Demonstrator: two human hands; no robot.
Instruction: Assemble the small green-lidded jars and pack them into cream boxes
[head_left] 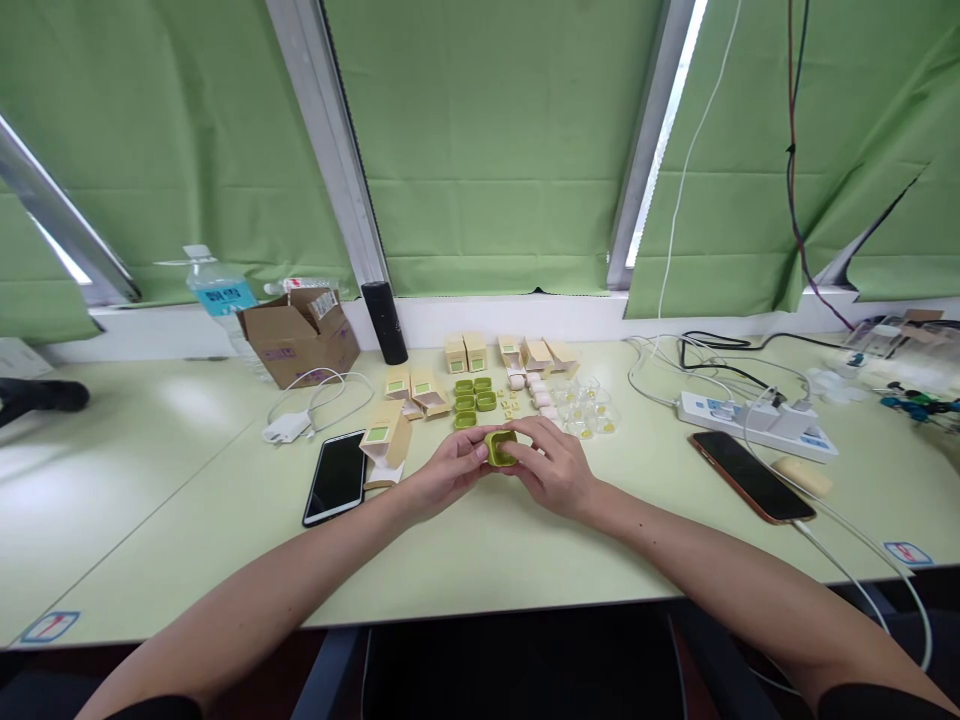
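Note:
A small green square cup (pixel 493 452) is held over the table near its middle, its open side toward me. My left hand (pixel 454 470) is closed on its left side, thumb at the rim. My right hand (pixel 556 468) is closed around the right side, with a fingertip reaching into the cup; whether that finger presses on something inside is hidden. Just behind the hands stand several more green cups (pixel 465 403). Tiny yellow pieces (pixel 510 404) lie beside them, then pale pink pieces (pixel 541 398) and clear plastic covers (pixel 589 408) to the right.
Opened cream cartons (pixel 387 440) and other small boxes (pixel 465 352) surround the parts. A white-framed phone (pixel 337 477) and charger (pixel 286 427) lie left. Behind are a cardboard box (pixel 300 335), water bottle (pixel 221 290) and black cylinder (pixel 384 322). Right: power strip (pixel 757 425), phone (pixel 750 476), cables.

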